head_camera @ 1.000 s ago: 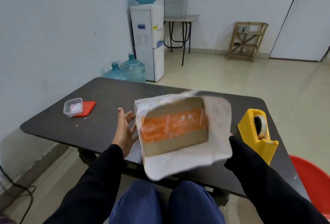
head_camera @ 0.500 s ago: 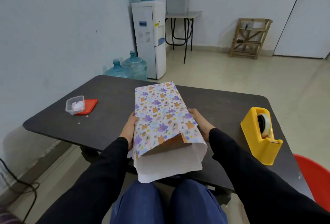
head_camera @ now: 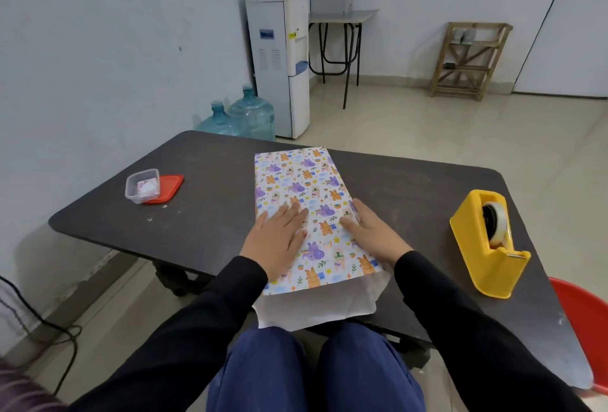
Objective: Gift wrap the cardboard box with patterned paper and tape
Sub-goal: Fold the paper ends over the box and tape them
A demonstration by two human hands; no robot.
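Observation:
The patterned paper, white with purple and orange animals, lies wrapped over the cardboard box in the middle of the dark table. The box itself is hidden under the paper. A white flap of the paper's underside hangs over the table's near edge. My left hand presses flat on the paper's near left part, fingers straight. My right hand rests flat on the near right part, along the right edge. A yellow tape dispenser with a clear roll stands on the table to the right.
A small clear plastic container and its red lid sit at the table's left. A red chair is at the lower right. Behind the table are water bottles, a water dispenser and a wooden rack.
The box was tilted up with its open end facing me; it now lies flat on the table with patterned paper on top. Both hands moved from its sides onto the top.

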